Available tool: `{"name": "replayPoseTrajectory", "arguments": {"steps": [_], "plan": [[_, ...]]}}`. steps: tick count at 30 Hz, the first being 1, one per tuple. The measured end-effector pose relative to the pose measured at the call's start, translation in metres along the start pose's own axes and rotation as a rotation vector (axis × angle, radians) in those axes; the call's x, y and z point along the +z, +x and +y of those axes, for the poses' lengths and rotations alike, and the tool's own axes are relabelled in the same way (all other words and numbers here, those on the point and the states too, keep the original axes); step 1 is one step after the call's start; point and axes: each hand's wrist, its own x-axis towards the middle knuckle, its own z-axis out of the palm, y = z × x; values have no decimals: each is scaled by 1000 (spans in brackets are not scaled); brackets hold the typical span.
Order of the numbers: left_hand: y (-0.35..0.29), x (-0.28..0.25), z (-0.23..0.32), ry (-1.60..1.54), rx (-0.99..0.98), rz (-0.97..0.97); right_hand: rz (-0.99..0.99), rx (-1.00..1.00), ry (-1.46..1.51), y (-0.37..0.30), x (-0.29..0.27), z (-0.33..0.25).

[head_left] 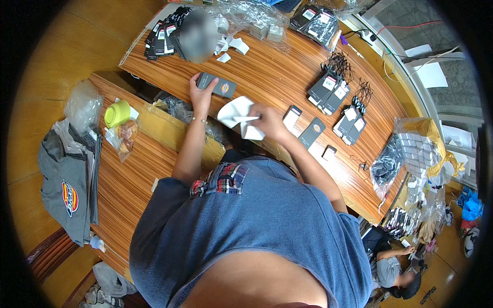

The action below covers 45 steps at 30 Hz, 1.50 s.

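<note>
My left hand (200,95) is closed on a dark grey hang tag (224,89) with a small coloured logo, held over the wooden table. Whether it is one tag or a thin stack, I cannot tell. Close to it, my right hand (268,121) pinches a curled white paper sheet (235,111) above the table's near edge. Just right of that hand lie a dark tag with a white label (292,117), a grey tag with a logo (311,132) and a smaller dark tag (329,152).
Bundles of corded black tags (328,92) lie on the table (267,66) to the right, others (162,38) far left. Paper scraps (238,46) and clear plastic bags (257,20) sit at the back. Folded grey garments (67,179) and a lime-green roll (117,114) are left. Another person (390,269) is lower right.
</note>
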Motion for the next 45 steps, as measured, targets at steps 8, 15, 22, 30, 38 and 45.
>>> {"name": "replayPoseTrajectory", "arguments": {"steps": [8,15,22,30,38,45], "plan": [[-35,-6,41,622,343,48,7,99,-134,-31,-83,-41],[-134,66,148,-421,-35,-943,186,-93,19,-53,-85,-72],[-180,123,133,-911,-590,-587,653,-375,-272,-76,-92,-45],[-189,154,121,-1036,-941,-642,405,-420,-316,-111,-113,-49],[-231,186,183,-884,-446,-667,841,-444,-61,-121,-129,-38],[-228,179,230,-188,802,-649,709,-51,1107,-134,-155,-91]]}}
